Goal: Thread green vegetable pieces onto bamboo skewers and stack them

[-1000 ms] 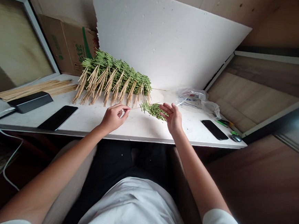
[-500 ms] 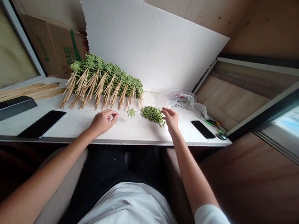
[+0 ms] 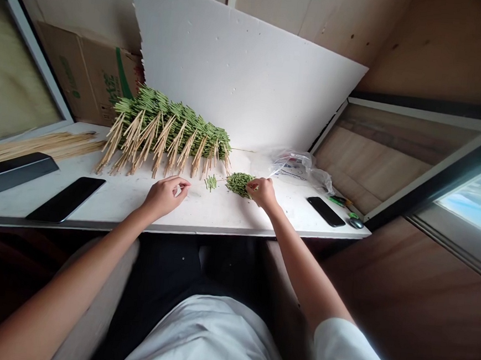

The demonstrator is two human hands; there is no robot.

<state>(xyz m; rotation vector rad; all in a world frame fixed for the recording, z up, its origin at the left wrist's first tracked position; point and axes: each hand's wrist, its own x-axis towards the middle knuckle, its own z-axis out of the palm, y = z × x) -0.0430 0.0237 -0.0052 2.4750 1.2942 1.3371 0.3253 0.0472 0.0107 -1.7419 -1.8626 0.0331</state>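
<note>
A small heap of short cut green stem pieces (image 3: 238, 184) lies on the white table. My right hand (image 3: 263, 193) is at the heap's right side, its fingers curled closed around some of the pieces. To the left, my left hand (image 3: 165, 196) rests by the table, thumb and forefinger pinched together; what they hold, if anything, is too small to make out. Between the hands a short row of green pieces (image 3: 210, 182) lies side by side. Behind is a large stack of skewered green pieces (image 3: 174, 114), bare wooden skewer ends (image 3: 144, 139) pointing toward me.
Loose wooden sticks (image 3: 38, 147) lie at the left, near a black stand-like device (image 3: 16, 172) and a black phone (image 3: 66, 199). A second phone (image 3: 326, 211), a clear plastic bag (image 3: 296, 161) and a mouse (image 3: 356, 223) are at the right. A white foam board (image 3: 241, 63) stands behind.
My right hand has moved left onto the edge of the heap, and its fingers have closed on some pieces. My left hand has stayed in place.
</note>
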